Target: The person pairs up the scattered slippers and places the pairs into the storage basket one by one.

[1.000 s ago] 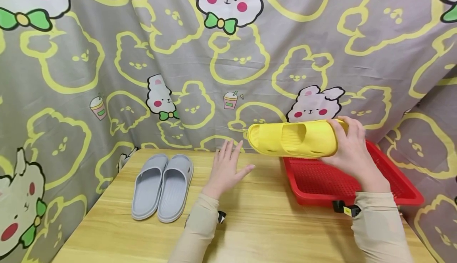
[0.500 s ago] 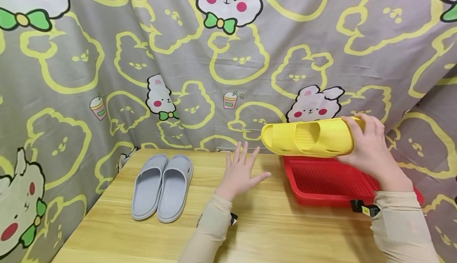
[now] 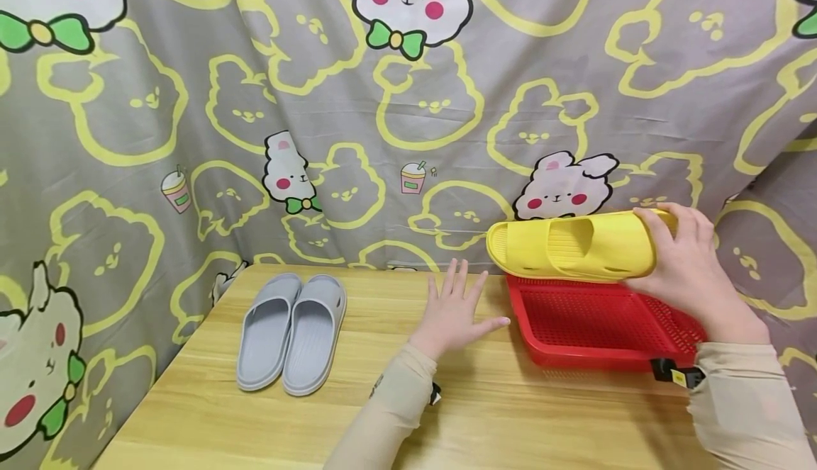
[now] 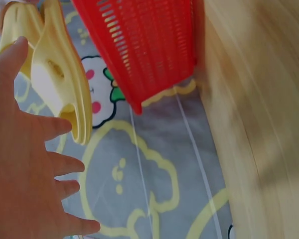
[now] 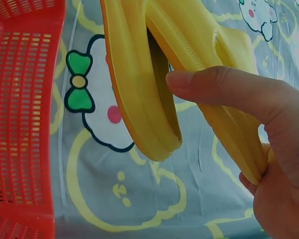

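Observation:
My right hand grips yellow slippers by their right end, holding them sideways above the back of a red basket. Two yellow soles part in a V in the right wrist view, where my thumb lies across the slippers; they look like a pair held together. My left hand is spread just left of the basket, with nothing in it. From the left wrist, the slippers show beyond that hand's fingers; whether they touch cannot be told there. Overlap hides part of the second slipper.
A pair of grey slippers lies side by side on the left of the wooden table. Behind the table hangs a grey patterned curtain. The perforated basket stands on the table's right side.
My right hand has carried the yellow slippers to the right over the basket. The left hand has followed rightward, fingers still spread. The grey slippers and basket stay put.

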A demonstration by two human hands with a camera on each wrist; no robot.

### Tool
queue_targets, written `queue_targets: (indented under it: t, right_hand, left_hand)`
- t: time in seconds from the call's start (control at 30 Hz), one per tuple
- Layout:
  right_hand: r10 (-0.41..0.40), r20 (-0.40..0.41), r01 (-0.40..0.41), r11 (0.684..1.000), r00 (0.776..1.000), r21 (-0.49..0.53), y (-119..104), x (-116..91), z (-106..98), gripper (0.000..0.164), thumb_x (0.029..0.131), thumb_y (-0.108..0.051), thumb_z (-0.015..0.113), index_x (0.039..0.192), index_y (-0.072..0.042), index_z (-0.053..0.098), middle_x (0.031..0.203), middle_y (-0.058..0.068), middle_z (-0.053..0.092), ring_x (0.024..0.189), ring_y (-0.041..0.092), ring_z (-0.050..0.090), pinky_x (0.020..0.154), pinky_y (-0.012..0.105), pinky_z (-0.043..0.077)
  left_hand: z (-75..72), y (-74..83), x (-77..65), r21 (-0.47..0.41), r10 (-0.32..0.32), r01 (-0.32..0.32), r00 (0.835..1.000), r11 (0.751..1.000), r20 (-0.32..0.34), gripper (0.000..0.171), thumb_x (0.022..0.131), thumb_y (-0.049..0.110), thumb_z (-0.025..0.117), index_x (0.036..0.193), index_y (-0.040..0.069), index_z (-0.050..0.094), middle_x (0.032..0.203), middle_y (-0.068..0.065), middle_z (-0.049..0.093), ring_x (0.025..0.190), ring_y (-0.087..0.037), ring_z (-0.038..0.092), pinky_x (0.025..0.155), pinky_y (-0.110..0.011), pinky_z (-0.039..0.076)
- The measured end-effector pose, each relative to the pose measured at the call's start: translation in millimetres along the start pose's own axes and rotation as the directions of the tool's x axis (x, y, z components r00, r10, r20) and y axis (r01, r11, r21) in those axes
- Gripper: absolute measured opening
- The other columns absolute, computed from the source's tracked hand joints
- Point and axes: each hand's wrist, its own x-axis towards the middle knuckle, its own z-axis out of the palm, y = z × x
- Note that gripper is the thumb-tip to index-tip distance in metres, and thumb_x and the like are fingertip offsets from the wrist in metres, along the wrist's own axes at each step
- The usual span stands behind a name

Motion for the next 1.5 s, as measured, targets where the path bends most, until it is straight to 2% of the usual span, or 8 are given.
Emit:
queue_targets:
  t: [0.23, 0.43, 0.7, 0.87, 1.1, 1.3, 1.5]
  right_hand:
    - [0.026, 0.029, -0.026, 1.000, 0.999, -0.004, 8.5, -1.5, -3.0, 0.106, 0.040, -0.006, 0.092, 0.133, -0.004, 0.040, 0.135, 0.032, 0.026, 0.129, 0.054, 0.016, 0.096, 0.070, 0.018]
    - [0.026, 0.047, -0.026, 1.000, 0.999, -0.013, 14.6, -0.6, -3.2, 0.107, 0.040, -0.008, 0.093, 0.133, -0.004, 0.040, 0.135, 0.033, 0.026, 0.128, 0.054, 0.017, 0.095, 0.070, 0.019]
    - [0.096, 0.108, -0.093, 0.995, 0.990, -0.032, 21.5, -1.4, -6.3, 0.108, 0.043, -0.009, 0.093, 0.136, -0.004, 0.037, 0.137, 0.034, 0.023, 0.130, 0.054, 0.013, 0.094, 0.071, 0.018]
    - [0.108, 0.115, -0.104, 0.994, 0.987, -0.040, 26.5, -3.3, -6.9, 0.108, 0.043, -0.010, 0.093, 0.136, -0.005, 0.038, 0.137, 0.034, 0.024, 0.128, 0.056, 0.015, 0.092, 0.071, 0.019]
    - [0.117, 0.131, -0.112, 0.993, 0.985, -0.040, 34.9, -5.0, -7.6, 0.108, 0.044, -0.011, 0.093, 0.136, -0.005, 0.037, 0.137, 0.035, 0.023, 0.127, 0.057, 0.015, 0.093, 0.072, 0.017]
    - [0.106, 0.144, -0.100, 0.994, 0.984, -0.051, 39.8, -6.0, -5.8, 0.109, 0.043, -0.009, 0.094, 0.136, -0.006, 0.037, 0.135, 0.035, 0.024, 0.126, 0.057, 0.016, 0.091, 0.072, 0.018]
    - [0.120, 0.181, -0.109, 0.992, 0.976, -0.067, 43.4, -7.8, -2.1, 0.108, 0.044, -0.010, 0.093, 0.137, -0.008, 0.037, 0.135, 0.035, 0.024, 0.125, 0.056, 0.016, 0.086, 0.072, 0.021]
  left_hand:
    - [7.0, 12.7, 7.0, 0.000, 0.011, -0.011, 0.999, 1.000, 0.032, 0.090, 0.085, 0.083, 0.029, 0.157, 0.033, 0.014, 0.166, -0.009, 0.001, 0.153, -0.028, -0.010, 0.118, -0.066, 0.002]
    - [15.5, 22.8, 11.2, 0.028, 0.010, -0.011, 0.999, 1.000, 0.048, 0.090, 0.084, 0.085, 0.027, 0.156, 0.033, 0.016, 0.166, -0.007, 0.004, 0.154, -0.029, -0.007, 0.118, -0.066, 0.006]
    - [22.9, 35.3, 11.7, -0.014, 0.004, -0.003, 0.997, 1.000, 0.073, 0.091, 0.084, 0.085, 0.027, 0.157, 0.032, 0.014, 0.166, -0.007, 0.006, 0.154, -0.029, -0.005, 0.118, -0.065, 0.004]
    - [29.0, 40.5, 12.1, -0.022, 0.006, -0.005, 0.998, 1.000, 0.068, 0.091, 0.084, 0.085, 0.027, 0.157, 0.032, 0.015, 0.166, -0.007, 0.010, 0.154, -0.028, -0.004, 0.118, -0.065, 0.007]
    - [34.2, 46.9, 12.5, -0.038, 0.002, 0.002, 0.995, 0.999, 0.100, 0.090, 0.084, 0.084, 0.026, 0.157, 0.032, 0.012, 0.166, -0.006, 0.007, 0.154, -0.027, -0.005, 0.119, -0.064, 0.006]
    - [37.4, 47.7, 13.4, -0.091, -0.006, 0.017, 0.994, 0.996, 0.111, 0.090, 0.085, 0.082, 0.029, 0.157, 0.031, 0.013, 0.166, -0.003, 0.007, 0.154, -0.026, -0.004, 0.119, -0.063, 0.005]
    - [39.9, 47.9, 13.8, -0.098, -0.006, 0.017, 0.994, 0.995, 0.106, 0.089, 0.085, 0.082, 0.028, 0.157, 0.031, 0.014, 0.166, -0.001, 0.009, 0.154, -0.025, -0.003, 0.119, -0.063, 0.006]
